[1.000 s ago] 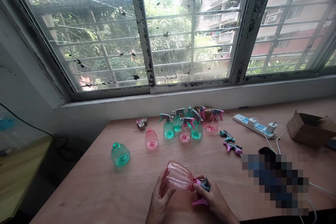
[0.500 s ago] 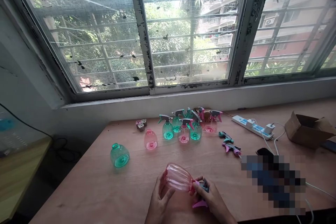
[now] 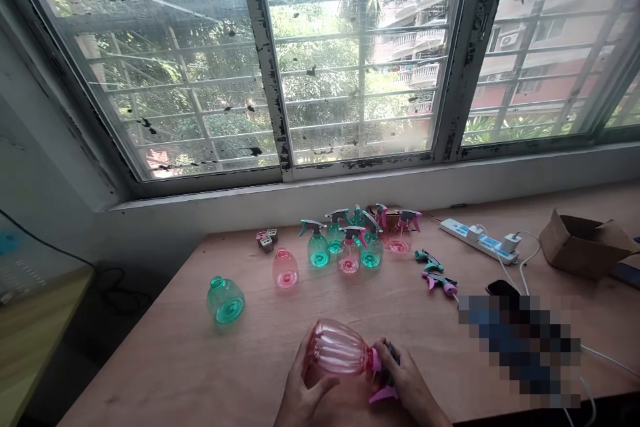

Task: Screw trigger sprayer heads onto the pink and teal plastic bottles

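A clear pink spray bottle (image 3: 341, 348) lies on its side in the air above the table's front part, its neck pointing right. My left hand (image 3: 306, 377) is wrapped round its base end. On the neck sits a pink and dark grey trigger sprayer (image 3: 384, 392), gripped by the fingers of my right hand (image 3: 407, 373); they partly cover it. Beyond my hands stand an open pink bottle (image 3: 285, 269) and an open green bottle (image 3: 225, 300), both without spray heads. Loose on the table to the right are a green spray head (image 3: 429, 260) and a pink spray head (image 3: 440, 283).
Several green and pink bottles with sprayers (image 3: 345, 247) stand grouped at the back near the window wall. Small cubes (image 3: 267, 239) lie left of them. At right are a power strip (image 3: 477, 240) with plugs and cables, an open cardboard box (image 3: 583, 247) and a blurred-out patch.
The bottle has turned slightly and sits a little lower in view. My right fingers have shifted around the sprayer, showing more of its pink collar on the neck. The whole view has moved slightly.
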A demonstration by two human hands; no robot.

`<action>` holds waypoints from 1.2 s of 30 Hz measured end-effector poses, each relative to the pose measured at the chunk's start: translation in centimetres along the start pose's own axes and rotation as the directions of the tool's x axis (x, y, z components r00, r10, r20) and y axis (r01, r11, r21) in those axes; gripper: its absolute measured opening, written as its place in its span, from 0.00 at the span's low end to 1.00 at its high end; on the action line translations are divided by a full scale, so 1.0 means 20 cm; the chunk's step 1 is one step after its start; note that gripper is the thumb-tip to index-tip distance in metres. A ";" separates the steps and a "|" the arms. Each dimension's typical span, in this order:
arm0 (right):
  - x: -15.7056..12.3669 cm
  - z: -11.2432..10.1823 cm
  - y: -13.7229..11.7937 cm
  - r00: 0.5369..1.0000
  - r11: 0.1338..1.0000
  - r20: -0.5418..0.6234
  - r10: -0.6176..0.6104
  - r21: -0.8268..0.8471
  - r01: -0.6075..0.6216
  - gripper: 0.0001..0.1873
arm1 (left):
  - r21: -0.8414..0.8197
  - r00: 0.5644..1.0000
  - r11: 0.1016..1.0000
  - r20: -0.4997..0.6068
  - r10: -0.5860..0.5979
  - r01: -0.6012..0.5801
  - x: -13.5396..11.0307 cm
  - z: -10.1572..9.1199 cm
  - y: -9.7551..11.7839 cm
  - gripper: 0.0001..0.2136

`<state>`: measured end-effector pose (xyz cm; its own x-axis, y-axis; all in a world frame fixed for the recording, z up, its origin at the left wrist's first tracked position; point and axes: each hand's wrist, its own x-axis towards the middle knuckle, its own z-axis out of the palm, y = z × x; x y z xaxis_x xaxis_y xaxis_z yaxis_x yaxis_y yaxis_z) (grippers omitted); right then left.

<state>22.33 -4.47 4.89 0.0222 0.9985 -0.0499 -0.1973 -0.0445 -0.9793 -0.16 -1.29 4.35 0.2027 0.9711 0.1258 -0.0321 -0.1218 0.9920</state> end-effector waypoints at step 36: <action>-0.01 0.01 -0.06 0.998 0.996 0.049 -0.025 -0.088 0.029 0.25 | -0.133 0.999 0.991 0.034 -0.026 0.031 -0.03 -0.01 0.06 0.35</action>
<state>22.36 -4.61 6.06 -0.0211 0.9997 -0.0155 -0.1097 -0.0177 -0.9938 -0.58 -2.00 5.53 0.2369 0.9664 0.0999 -0.1561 -0.0636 0.9857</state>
